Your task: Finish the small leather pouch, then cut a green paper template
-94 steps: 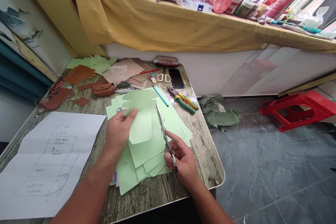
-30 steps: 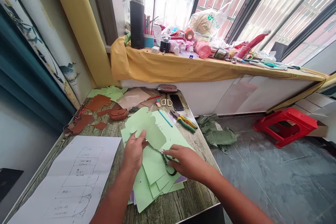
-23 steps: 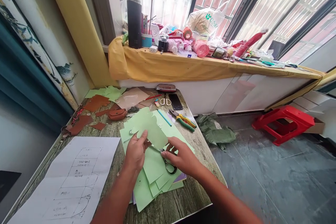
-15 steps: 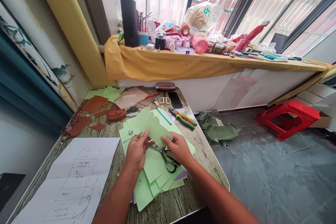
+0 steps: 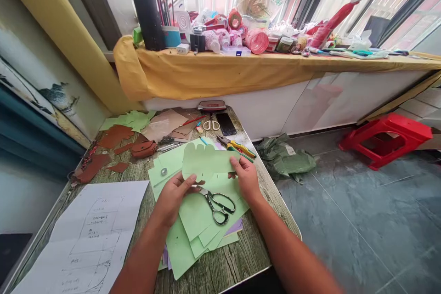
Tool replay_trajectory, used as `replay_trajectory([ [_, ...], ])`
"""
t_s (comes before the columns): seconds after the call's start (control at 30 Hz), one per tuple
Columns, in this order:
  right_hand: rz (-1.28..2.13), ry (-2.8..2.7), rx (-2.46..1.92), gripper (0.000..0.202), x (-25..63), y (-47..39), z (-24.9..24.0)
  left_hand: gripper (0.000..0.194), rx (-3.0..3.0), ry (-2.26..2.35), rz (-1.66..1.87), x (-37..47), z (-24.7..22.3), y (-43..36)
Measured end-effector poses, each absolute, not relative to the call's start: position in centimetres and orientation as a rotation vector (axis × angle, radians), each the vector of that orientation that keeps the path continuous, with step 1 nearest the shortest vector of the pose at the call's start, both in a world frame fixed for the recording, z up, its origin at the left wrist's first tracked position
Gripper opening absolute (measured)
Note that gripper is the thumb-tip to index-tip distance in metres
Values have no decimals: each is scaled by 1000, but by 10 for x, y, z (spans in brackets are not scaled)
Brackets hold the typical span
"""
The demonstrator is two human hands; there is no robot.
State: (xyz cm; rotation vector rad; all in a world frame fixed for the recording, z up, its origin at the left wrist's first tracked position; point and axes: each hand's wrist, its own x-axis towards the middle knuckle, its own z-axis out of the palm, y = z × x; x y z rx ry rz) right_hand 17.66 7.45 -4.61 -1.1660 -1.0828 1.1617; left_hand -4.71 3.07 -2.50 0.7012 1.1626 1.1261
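Observation:
A light green paper cutout (image 5: 206,161) with a scalloped left end is stretched level between both hands. My left hand (image 5: 175,193) pinches its lower left corner. At the other end, my right hand (image 5: 245,175) grips the straight right edge between thumb and fingers. Just below the cutout, black-handled scissors (image 5: 220,206) lie on a stack of green paper sheets (image 5: 193,225). A small round metal piece (image 5: 164,172) rests on the sheets left of the cutout. Pliers with yellow and green handles (image 5: 241,148) lie beyond my right hand.
A white sheet with a drawn pattern (image 5: 86,239) covers the table's left front. Brown leather scraps (image 5: 115,136), a small brown pouch (image 5: 144,149), white-handled scissors (image 5: 211,125) and a phone (image 5: 226,124) lie farther back. A red stool (image 5: 386,142) stands on the floor at right.
The cutout has turned from slanted to level and now shows its full length. My right hand has moved right to its far end, uncovering the black-handled scissors. The camera view has shifted slightly.

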Motion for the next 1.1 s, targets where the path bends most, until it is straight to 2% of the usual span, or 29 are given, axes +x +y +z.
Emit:
replay_trajectory([
  [0.1,1178,-1067,-1164,55,186,75,-50,59,666,1127,1217,-48,-23,32],
  [0.23,1226,-1101,-1152,54,192,73,-50,52,627,1198,1302,-50,-26,36],
  [0.43,1276,-1095,-1135,52,194,74,-50,46,740,1231,1170,-52,-34,34],
  [0.8,1353,-1147,-1079,52,184,71,-43,59,666,1239,1382,-30,-37,35],
  [1.1,1294,-1161,-1137,52,186,69,-50,53,867,1191,1073,-25,-32,28],
])
